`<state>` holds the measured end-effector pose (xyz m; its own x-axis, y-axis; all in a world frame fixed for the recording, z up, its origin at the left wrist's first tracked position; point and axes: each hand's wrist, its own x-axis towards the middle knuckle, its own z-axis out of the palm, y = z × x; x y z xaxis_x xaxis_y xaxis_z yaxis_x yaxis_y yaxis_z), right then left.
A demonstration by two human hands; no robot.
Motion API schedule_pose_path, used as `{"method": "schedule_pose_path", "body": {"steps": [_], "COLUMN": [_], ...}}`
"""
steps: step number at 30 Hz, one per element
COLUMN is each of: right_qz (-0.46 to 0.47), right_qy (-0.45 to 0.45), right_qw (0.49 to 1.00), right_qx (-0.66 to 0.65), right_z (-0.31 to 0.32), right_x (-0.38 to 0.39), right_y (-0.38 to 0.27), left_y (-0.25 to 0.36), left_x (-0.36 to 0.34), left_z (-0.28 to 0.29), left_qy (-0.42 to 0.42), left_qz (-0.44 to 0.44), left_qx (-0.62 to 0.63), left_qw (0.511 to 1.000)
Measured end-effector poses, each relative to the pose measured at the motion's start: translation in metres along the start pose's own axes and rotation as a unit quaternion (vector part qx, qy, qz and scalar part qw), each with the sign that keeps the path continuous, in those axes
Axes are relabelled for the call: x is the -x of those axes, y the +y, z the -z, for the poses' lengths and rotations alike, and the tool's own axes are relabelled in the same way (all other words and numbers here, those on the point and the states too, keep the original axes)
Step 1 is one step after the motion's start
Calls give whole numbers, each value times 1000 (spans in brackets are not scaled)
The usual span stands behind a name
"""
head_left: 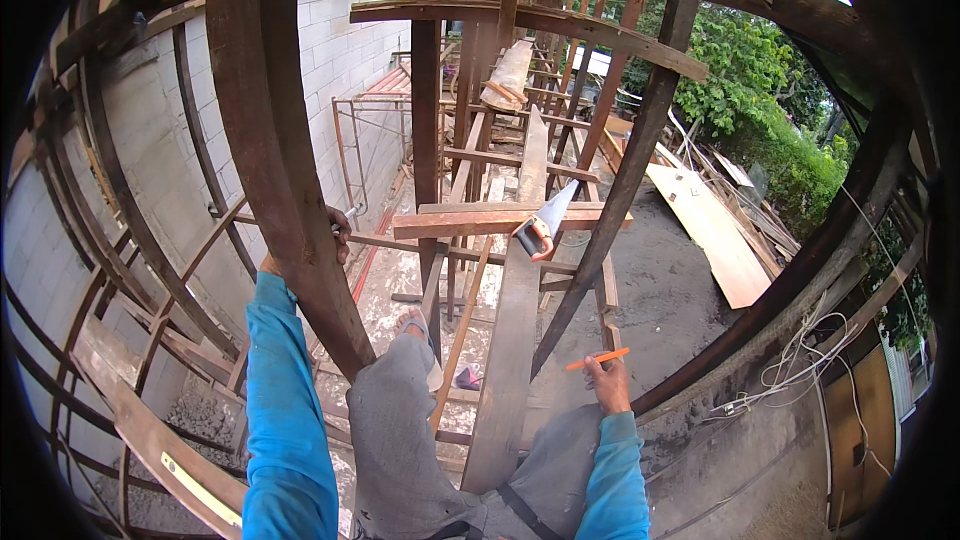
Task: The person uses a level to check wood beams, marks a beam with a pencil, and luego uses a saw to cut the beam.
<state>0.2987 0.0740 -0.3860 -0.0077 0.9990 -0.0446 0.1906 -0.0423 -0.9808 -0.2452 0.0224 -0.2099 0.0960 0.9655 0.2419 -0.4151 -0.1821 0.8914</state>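
My left hand (341, 237) is wrapped around a dark upright wooden post (272, 120), with a small pale stick-like thing poking out by its fingers; I cannot make out what that is. In my right hand (608, 385) is an orange pencil (598, 359), pinched above my right thigh. A handsaw (562, 204) with an orange and black handle leans across stacked crosswise timbers (470, 224), its blade pointing away. Under me runs a long plank (507, 380), one bare part of it between my legs.
A yellow spirit level (202, 492) lies on a board at lower left. Tangled white cable (800, 370) hangs at right. Far off are a metal scaffold frame (352, 145), a block wall (350, 50) and a plywood sheet (712, 230). Wooden posts and crosspieces stand all around; ground shows far below.
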Motion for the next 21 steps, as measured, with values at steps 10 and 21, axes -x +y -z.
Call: {"method": "schedule_pose_path", "body": {"steps": [10, 21], "right_qz": [-14, -47], "right_qy": [-10, -35], "right_qw": [1000, 996], "right_qx": [25, -66], "right_z": [3, -1], "right_x": [2, 6], "right_y": [-2, -15], "left_y": [3, -10], "left_x": [2, 9], "left_z": [-13, -8], "left_qy": [-3, 15], "left_qz": [-19, -102], "left_qx": [-9, -8], "left_qw": [1000, 995]}}
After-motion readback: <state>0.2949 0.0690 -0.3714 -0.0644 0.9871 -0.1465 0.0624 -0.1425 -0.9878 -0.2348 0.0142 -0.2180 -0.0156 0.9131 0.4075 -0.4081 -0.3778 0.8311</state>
